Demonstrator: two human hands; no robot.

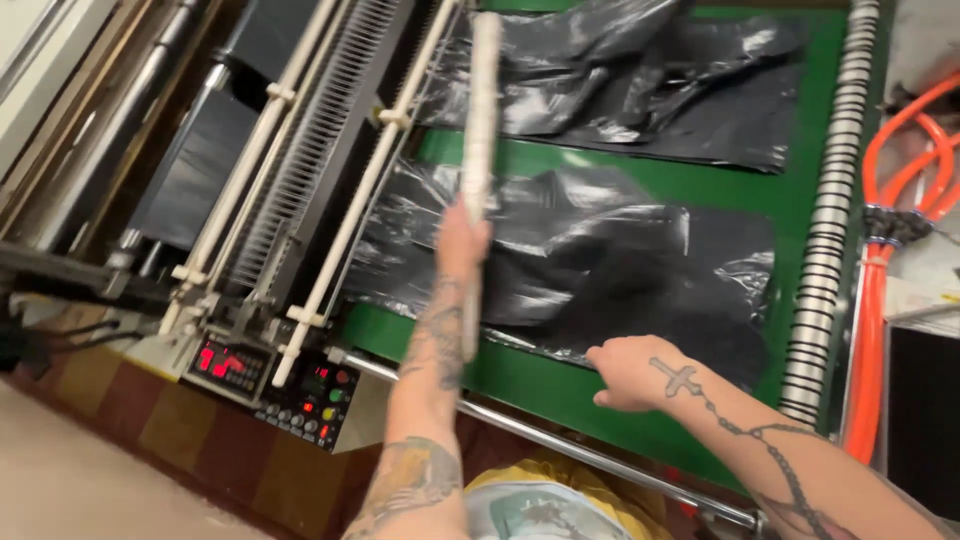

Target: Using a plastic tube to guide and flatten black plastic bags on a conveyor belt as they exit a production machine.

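Left hand (462, 240) mid-frame, clenched round long pale stick (481, 120), held high over black plastic sheets (600, 270). Right hand (632, 372) lower right, loose, gripping nothing, fingertips pinning sheet edge on green table (540, 385), probably keeping it flat.

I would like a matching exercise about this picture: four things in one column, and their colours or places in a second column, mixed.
Things:
1. long pale stick
2. thin plastic sheet
3. bundled hoses
4. flat machine bed

Descriptions:
A. orange, at the far right
B. green
C. held in the left hand
D. black, beside the right hand

Pairs: 1-C, 2-D, 3-A, 4-B
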